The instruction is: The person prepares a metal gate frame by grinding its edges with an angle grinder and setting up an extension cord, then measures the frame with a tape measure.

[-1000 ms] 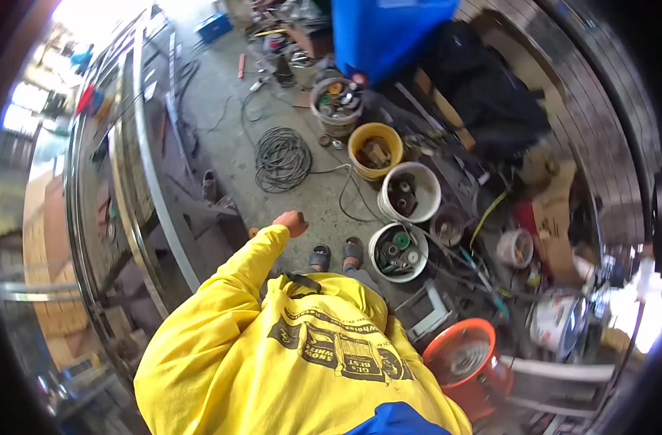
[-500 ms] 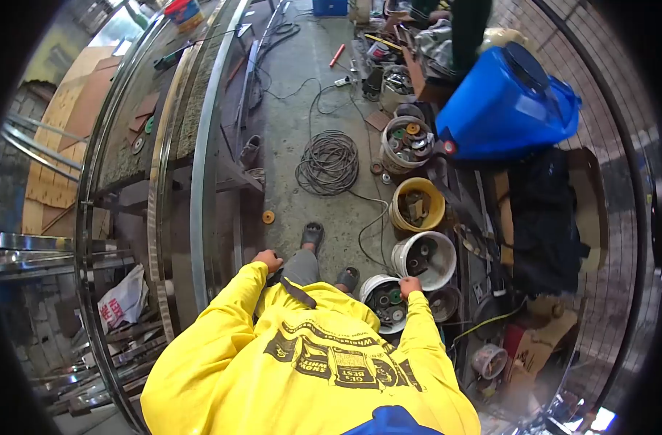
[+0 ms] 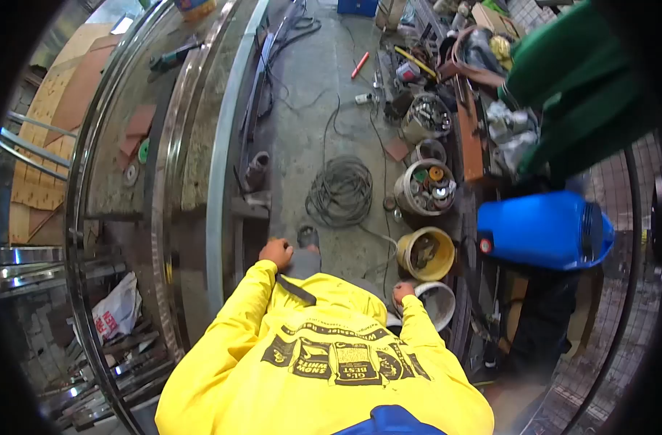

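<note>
My left hand hangs beside the grey trouser leg, its fingers curled in and nothing visible in them. Close to its left runs a long grey metal bar along the workbench. My right hand is low on the other side, with curled fingers and nothing showing in them. It overlaps the near edge of a white bucket in this view. Just beyond stands a yellow bucket with small pieces inside. Farther on, another white bucket holds several grinding discs.
A coiled cable lies on the concrete floor ahead, and a red stick is farther off. At right are a blue plastic drum and dark green cloth. A power tool rests on the left workbench.
The view has moved forward along the aisle, bringing the cable coil and buckets nearer. My left hand has swung slightly forward. The nearest bucket of discs is now mostly hidden below my right arm.
</note>
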The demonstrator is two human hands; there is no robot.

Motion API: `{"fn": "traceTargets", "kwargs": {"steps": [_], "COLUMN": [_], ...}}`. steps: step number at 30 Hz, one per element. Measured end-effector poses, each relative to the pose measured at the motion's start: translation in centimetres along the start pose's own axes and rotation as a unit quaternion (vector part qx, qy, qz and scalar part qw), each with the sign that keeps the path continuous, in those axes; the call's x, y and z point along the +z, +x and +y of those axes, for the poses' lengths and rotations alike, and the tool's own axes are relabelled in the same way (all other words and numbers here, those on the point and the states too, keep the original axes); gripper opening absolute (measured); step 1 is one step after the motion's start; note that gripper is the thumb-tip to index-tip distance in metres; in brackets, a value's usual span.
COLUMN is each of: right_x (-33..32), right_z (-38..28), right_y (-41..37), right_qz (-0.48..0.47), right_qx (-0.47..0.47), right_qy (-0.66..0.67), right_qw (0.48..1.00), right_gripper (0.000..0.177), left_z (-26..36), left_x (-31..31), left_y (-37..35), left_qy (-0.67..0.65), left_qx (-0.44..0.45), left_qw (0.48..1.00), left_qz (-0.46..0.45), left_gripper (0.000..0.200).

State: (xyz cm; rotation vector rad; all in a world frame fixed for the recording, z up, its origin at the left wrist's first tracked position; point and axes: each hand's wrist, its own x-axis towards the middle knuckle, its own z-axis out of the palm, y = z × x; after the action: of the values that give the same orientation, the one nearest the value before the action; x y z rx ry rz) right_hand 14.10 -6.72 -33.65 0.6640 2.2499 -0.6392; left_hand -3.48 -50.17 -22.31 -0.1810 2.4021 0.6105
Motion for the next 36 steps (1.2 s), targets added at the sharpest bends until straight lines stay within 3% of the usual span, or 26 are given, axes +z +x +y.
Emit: {"fn": "traceTargets", "kwargs": {"steps": [2, 5, 6, 10, 13, 17, 19, 20, 21, 23, 24, 25, 31, 36], "right_x": [-1.6, -3.7, -7.4, -11.8, -14.8, -20.4, -23.6, -24.4, -25.1, -27.2, -30.7, -36.2, -51.6, -55.2], "right_z": [-3.0, -7.6, -12.4, -18.9, -23.1, -28.8, -32.0, -32.3, -32.6, -34.2, -37.3, -41.8, -53.5, -57.7], "right_y": [2.6, 7.5, 5.8, 12.7, 18.1, 27.1, 33.0, 37.4, 42.6, 52.0, 53.1, 50.2, 55.3, 60.0], "right_qz": [0.048, 0.03, 0.059, 0.026, 0.002, -0.022, -0.05, -0.054, -0.062, -0.043, -0.06, -0.042, 0.052, 0.075], "right_qx": [0.022, 0.039, -0.002, -0.059, -0.039, -0.077, -0.069, -0.11, -0.174, -0.179, -0.168, -0.139, -0.184, -0.163], "right_qy": [0.031, 0.125, 0.039, 0.043, 0.055, -0.121, -0.131, -0.133, -0.27, -0.239, -0.246, -0.164, -0.021, 0.023], "right_qw": [0.998, 0.991, 0.998, 0.997, 0.998, 0.989, 0.988, 0.983, 0.945, 0.954, 0.953, 0.976, 0.981, 0.984], "right_gripper": [0.029, 0.028, 0.031, 0.036, 0.036, 0.031, 0.025, 0.029, 0.03, 0.038, 0.039, 0.036, 0.025, 0.025], "left_z": [1.0, 2.8, 3.3, 5.2, 5.7, 8.1, 9.4, 9.9, 10.6, 13.3, 13.5, 16.3, 28.5, 34.7], "left_x": [-3.4, -8.1, -9.3, -12.8, -13.5, -15.3, -15.8, -15.8, -16.1, -18.2, -18.4, -21.3, -33.1, -41.0], "left_y": [3.6, 7.3, 8.6, 13.9, 18.4, 24.9, 29.2, 31.6, 34.0, 38.0, 40.8, 42.0, 51.7, 59.4], "left_qy": [-0.023, -0.045, -0.054, -0.089, -0.089, -0.11, -0.107, -0.096, -0.089, -0.053, -0.048, -0.053, -0.101, -0.11], "left_qx": [0.015, 0.04, 0.046, 0.049, 0.05, 0.021, -0.005, -0.012, -0.02, -0.078, -0.065, -0.074, -0.002, 0.081], "left_qw": [0.999, 0.998, 0.997, 0.994, 0.993, 0.993, 0.993, 0.994, 0.995, 0.996, 0.996, 0.994, 0.991, 0.98], "left_qz": [0.022, 0.035, 0.043, 0.046, 0.055, 0.042, 0.046, 0.042, 0.047, 0.003, -0.021, -0.055, 0.089, 0.144], "left_gripper": [0.033, 0.031, 0.03, 0.03, 0.031, 0.033, 0.035, 0.036, 0.037, 0.043, 0.046, 0.047, 0.038, 0.034]}}
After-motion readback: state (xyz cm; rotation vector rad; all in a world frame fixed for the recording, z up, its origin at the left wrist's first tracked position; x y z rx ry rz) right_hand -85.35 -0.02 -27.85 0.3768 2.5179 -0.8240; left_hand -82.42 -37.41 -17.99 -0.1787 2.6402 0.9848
